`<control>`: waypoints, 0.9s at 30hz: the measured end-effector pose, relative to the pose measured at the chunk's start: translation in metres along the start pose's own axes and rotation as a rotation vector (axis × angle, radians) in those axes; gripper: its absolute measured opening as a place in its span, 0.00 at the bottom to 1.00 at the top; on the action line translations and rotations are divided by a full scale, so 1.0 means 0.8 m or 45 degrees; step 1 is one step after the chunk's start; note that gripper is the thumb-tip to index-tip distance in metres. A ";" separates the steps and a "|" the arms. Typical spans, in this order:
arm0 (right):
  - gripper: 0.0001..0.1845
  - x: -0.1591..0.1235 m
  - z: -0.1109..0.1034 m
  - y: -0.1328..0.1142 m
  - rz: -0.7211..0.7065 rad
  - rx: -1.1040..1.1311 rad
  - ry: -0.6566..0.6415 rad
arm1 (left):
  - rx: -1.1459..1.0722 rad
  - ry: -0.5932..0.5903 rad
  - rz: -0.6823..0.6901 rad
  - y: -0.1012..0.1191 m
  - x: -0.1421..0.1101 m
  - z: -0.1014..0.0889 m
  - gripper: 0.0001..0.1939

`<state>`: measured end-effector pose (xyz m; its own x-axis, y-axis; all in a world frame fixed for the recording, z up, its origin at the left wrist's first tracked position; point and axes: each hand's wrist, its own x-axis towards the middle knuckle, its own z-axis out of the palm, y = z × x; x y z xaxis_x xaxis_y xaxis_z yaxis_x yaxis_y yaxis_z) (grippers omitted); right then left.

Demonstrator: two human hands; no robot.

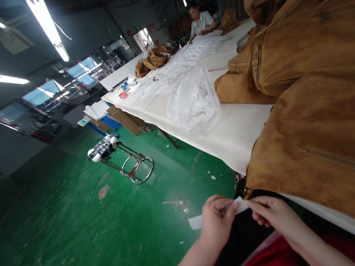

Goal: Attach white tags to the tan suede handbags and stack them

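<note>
My left hand (217, 217) is closed around a white paper strip (196, 222), whose ends stick out on both sides of the fingers. Thumb and fingers of my right hand (268, 211) pinch together at the strip's right end, close to the corner of a brown leather bag (330, 148). A small metal zipper piece (248, 192) hangs at that corner, just above my right fingertips. Whether my right fingers hold the strip or the zipper piece is hard to make out. The bag lies on the table's edge, with a long zipper across its side.
More brown bags (305, 39) are piled at the right. Clear plastic bags (196, 102) lie along the white table (146, 106). A person (201, 22) works at its far end. A padded stool (103, 148) stands on the green floor (76, 222) at the left.
</note>
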<state>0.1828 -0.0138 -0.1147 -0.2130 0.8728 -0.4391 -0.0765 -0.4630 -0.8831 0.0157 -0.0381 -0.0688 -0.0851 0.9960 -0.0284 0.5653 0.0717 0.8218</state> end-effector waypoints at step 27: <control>0.25 0.020 -0.022 0.000 -0.037 0.321 0.014 | 0.301 -0.202 0.028 0.022 -0.002 0.020 0.21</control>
<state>0.1962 0.0030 -0.1244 -0.1970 0.8874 -0.4167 -0.3231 -0.4601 -0.8270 0.0389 -0.0378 -0.0636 0.0484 0.9921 -0.1156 0.7427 0.0416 0.6683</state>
